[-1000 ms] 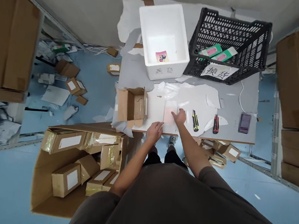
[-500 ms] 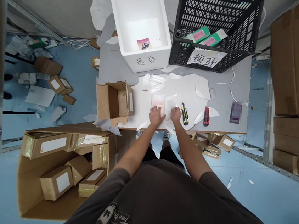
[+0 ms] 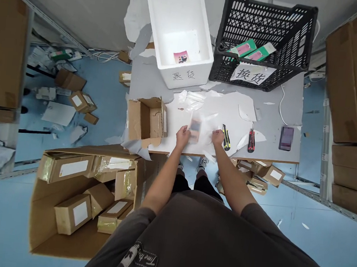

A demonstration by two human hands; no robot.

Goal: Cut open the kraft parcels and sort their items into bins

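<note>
A small flat pinkish packet point(image 3: 194, 130) with a dark middle, smeared by motion, is tilted above the white paper at the front of the table. My left hand point(image 3: 183, 136) is closed on its left edge. Loose clear plastic wrap point(image 3: 210, 122) spreads from the packet toward my right hand point(image 3: 218, 137), whose fingers are closed in a pinch, apparently on the wrap's edge. Just right of that hand lies a yellow-and-black utility knife point(image 3: 226, 137), untouched. A red-and-black utility knife point(image 3: 251, 141) rests farther right.
An open cardboard box point(image 3: 148, 119) stands at the left. Behind are a white foam box point(image 3: 184, 77) and a black crate point(image 3: 263, 59) holding green-and-pink boxes. A phone point(image 3: 286, 138) lies right. A large carton point(image 3: 45, 213) of parcels is at lower left.
My left hand no longer lies over the packet but grips its left side, and the packet has turned to show a dark patch. My hands have moved apart. The whole view has shifted.
</note>
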